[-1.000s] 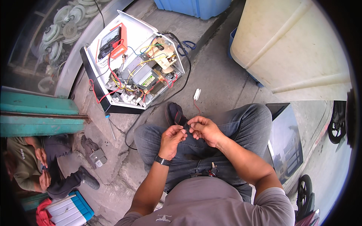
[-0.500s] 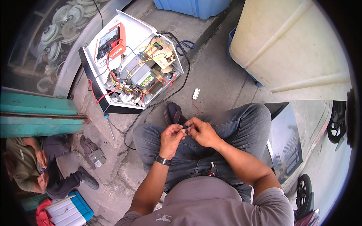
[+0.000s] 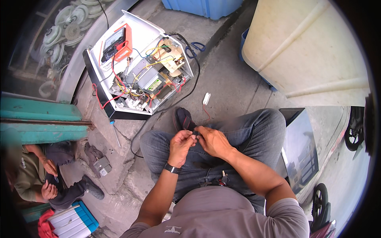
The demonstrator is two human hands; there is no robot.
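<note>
Over my crossed legs, my left hand (image 3: pixel 181 146) and my right hand (image 3: pixel 214 141) meet, fingertips pinched together on something small. A bit of dark shows between the fingers, but they cover most of it and I cannot make out its kind. Beyond them on the concrete lies a small white plastic piece (image 3: pixel 206 98) with a red wire (image 3: pixel 207 113) running back toward my leg; where the wire ends is hidden. Ahead to the left sits an opened microwave oven (image 3: pixel 137 117), its transformer (image 3: pixel 150 77) and coloured wires exposed. An analog multimeter (image 3: pixel 114 43) rests on an orange-and-white box on it.
A screwdriver (image 3: pixel 114 133) lies left of a black power cord (image 3: pixel 139 134). A large cream container (image 3: pixel 305 51) stands right, a blue bin (image 3: pixel 202 8) ahead. A dark metal panel (image 3: pixel 298 150) is beside my right knee. Another person's hands (image 3: pixel 49 178) work at lower left.
My fingers have shifted slightly, with the right hand turned more over the small thing. At lower left, the other person's hands have moved apart.
</note>
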